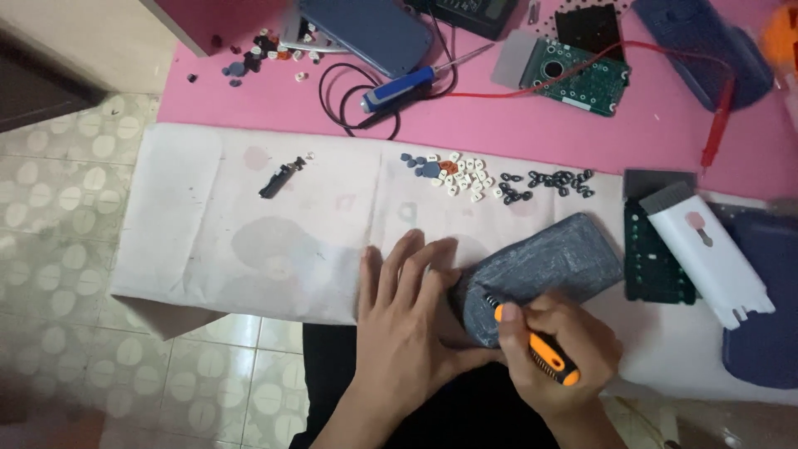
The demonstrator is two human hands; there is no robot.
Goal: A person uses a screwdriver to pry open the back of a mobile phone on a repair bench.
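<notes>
— Two hands, both low at the near edge of the white paper sheet [208,249]. What has each got?

— Right hand [557,353] has its fingers curled tight around an orange-and-black screwdriver [539,349], tip set on the near end of the grey device shell [540,270]. Left hand [411,320] lies flat with fingers spread loosely, gripping nothing, its thumb side touching the shell's left edge.

— And the shell itself?

— Lying tilted on the paper, its far end pointing up-right, its near end close to the table's front edge, just above the person's lap.

— Any room around it?

— Left of the hands the paper is mostly bare as far as a small black part [278,179]. Beyond the shell, a scatter of white keycaps [465,176] and black rubber rings [553,183] sits near the paper's far edge. To the right it is crowded: a dark keypad mat [652,266] just beside the shell, with a white plastic cover [706,249] overlapping it.

— Further back?

— On the pink mat [515,133], a blue-handled screwdriver [399,90], a green circuit board [578,75] and a red probe lead [719,125], all well apart from the hands.
</notes>
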